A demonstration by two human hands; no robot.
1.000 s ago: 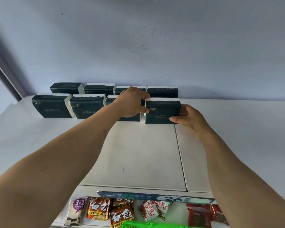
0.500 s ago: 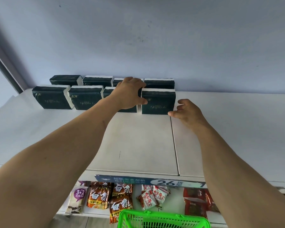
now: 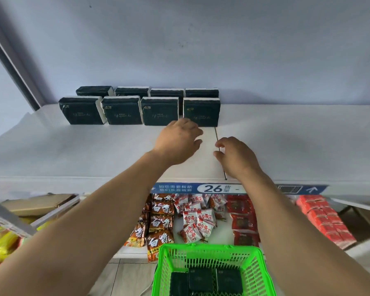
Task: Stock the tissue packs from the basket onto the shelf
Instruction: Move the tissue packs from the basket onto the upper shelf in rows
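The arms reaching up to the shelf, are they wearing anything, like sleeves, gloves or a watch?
No. Both arms are bare as far down as the picture shows, with no sleeves in sight. The left hand and the right hand wear no gloves, and no watch, bracelet or ring shows on the wrists or fingers.

Below the top board you have a blue label strip (image 3: 214, 188) reading 26. Under it lie brown noodle packets (image 3: 159, 223), then red-and-white snack packets (image 3: 198, 216) just to their right, then dark red packs (image 3: 242, 218). Well off to your right sits a row of bright red boxes (image 3: 325, 218). At your left you see a cardboard box (image 3: 39, 205) and yellow bags (image 3: 0, 242). Behind everything stands a pale blue wall (image 3: 201, 43).
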